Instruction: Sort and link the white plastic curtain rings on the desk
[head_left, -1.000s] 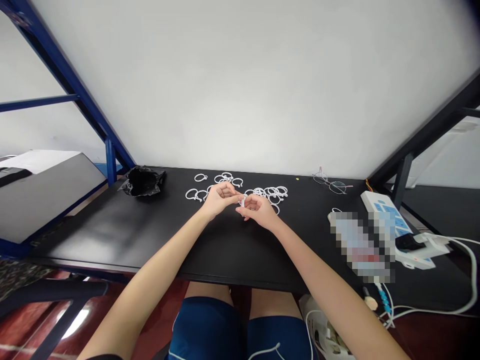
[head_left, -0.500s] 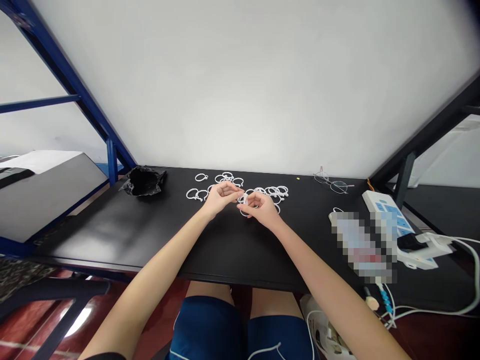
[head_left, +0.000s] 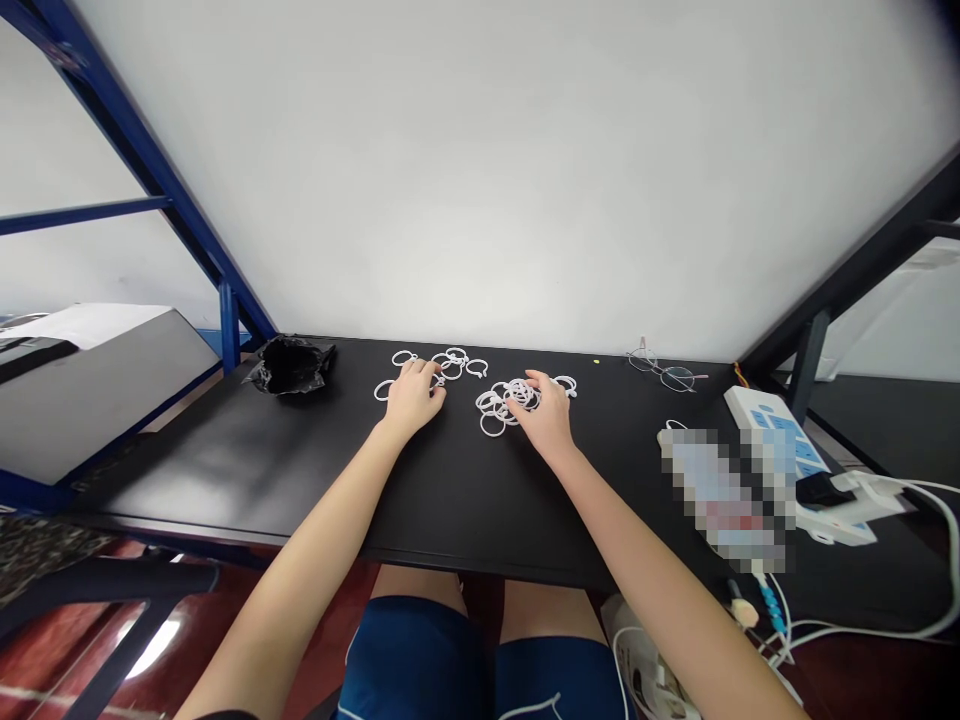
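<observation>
Sitting in blue shorts at six o'clock, taking the middle of the black table as the clock's middle. Curving the right hand at three, fingers spread, over a pile of white rings, and bending the left hand at nine over more rings, cannot tell if gripping any. Farther out, having a black bag just past nine and eyeglasses just before three.

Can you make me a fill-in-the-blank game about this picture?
1. The left hand and the right hand are both near rings coloured ____.
2. The table under the rings is coloured ____.
3. The glasses lie nearer to the ____ hand.
4. The person's shorts are coloured ____.

Missing words: white; black; right; blue.
</observation>
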